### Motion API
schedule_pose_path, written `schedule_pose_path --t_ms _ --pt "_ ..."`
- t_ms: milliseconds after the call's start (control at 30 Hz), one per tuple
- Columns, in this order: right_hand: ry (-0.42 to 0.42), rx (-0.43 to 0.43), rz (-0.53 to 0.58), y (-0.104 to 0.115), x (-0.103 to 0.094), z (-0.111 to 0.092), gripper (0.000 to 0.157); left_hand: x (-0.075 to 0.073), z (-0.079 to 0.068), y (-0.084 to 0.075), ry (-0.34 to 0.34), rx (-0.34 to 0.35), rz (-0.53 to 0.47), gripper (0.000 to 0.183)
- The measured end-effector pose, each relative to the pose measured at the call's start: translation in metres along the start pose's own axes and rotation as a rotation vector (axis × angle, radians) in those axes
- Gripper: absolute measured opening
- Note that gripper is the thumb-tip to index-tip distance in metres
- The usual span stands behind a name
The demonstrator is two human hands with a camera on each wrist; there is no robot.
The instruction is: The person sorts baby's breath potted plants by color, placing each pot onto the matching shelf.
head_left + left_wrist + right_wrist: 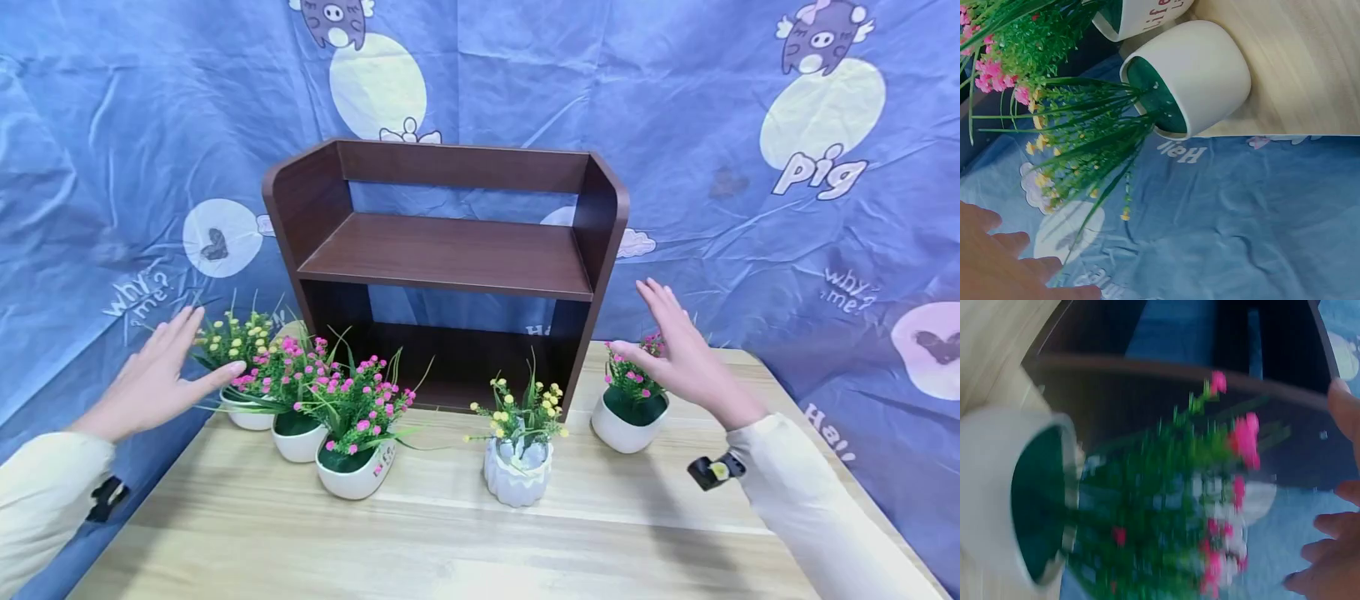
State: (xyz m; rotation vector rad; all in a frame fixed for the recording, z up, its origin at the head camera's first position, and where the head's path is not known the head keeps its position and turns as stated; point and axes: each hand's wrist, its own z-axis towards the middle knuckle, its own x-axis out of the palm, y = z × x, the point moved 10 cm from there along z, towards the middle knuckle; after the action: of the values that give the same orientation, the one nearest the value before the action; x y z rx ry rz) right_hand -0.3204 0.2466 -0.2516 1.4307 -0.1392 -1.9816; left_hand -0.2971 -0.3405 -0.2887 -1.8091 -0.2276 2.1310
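Observation:
My left hand (pixel 155 379) is held in the air with fingers extended and thumb spread, beside a yellow-flowered potted plant (pixel 1191 78) at the table's left. It holds nothing. To the right, my right hand (pixel 686 358) hovers with straight fingers above and in front of a pink-flowered potted plant (pixel 628 421); the right wrist view of that plant is blurred. Two more pink-flowered plants, a middle pot (pixel 298 442) and a front pot (pixel 356 473), stand in the left group. A fluted white pot (pixel 517 479) with yellow flowers stands alone before the shelf.
A dark brown two-tier shelf (pixel 450 250) stands at the back of the light wooden table (pixel 450 542). Behind it hangs a blue printed cloth (pixel 510 75), which also covers both sides. Pots stand close to the shelf's front left and right side.

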Motion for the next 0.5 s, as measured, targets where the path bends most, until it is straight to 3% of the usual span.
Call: schedule_pose_path --t_ms 133,267,500 --pt "-0.134 -0.044 0.027 0.014 0.003 0.012 0.086 0.001 -0.005 0.010 -0.007 -0.019 -0.031 0.097" --pt "-0.249 -0.034 0.095 0.023 0.003 0.021 0.087 0.002 -0.011 0.020 -0.020 -0.042 -0.038 0.097" --pt "-0.381 -0.066 0.312 0.044 0.005 0.030 0.084 0.003 -0.024 0.023 -0.079 -0.036 -0.091 0.097"
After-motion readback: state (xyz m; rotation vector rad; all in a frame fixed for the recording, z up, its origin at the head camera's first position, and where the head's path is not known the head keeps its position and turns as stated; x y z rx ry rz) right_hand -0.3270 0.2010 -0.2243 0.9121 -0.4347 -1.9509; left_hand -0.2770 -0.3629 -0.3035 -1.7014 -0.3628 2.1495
